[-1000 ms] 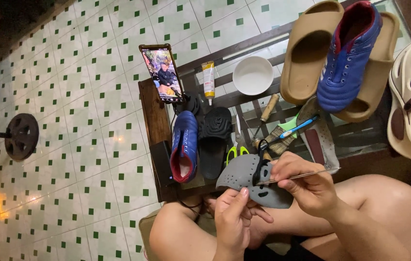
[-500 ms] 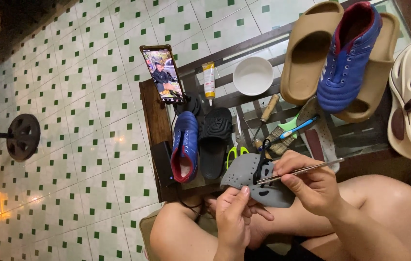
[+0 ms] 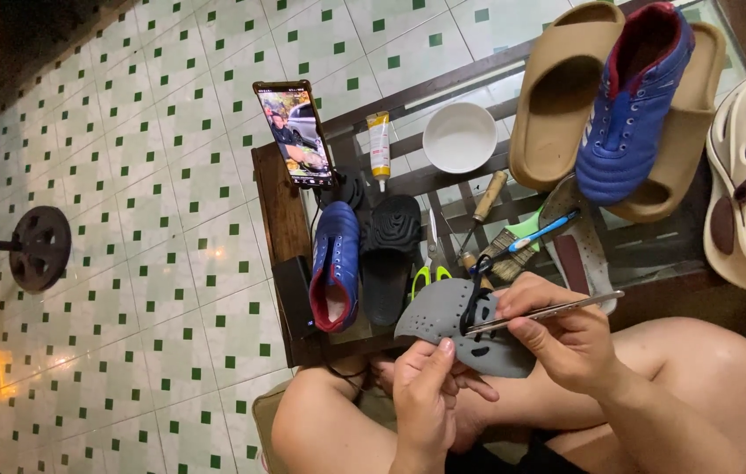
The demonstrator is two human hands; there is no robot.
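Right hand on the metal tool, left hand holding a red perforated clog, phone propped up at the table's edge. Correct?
Not quite: in the head view the perforated clog is grey, not red. The right hand grips the metal tool, the left hand holds the clog, and the phone stands propped at the table's edge.

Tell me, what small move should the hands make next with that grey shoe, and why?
Probably draw the metal tool on through the grey clog. The right hand pinches the tool with its tip at the clog's edge, a dark strap looped there, while the left hand steadies the clog from below.
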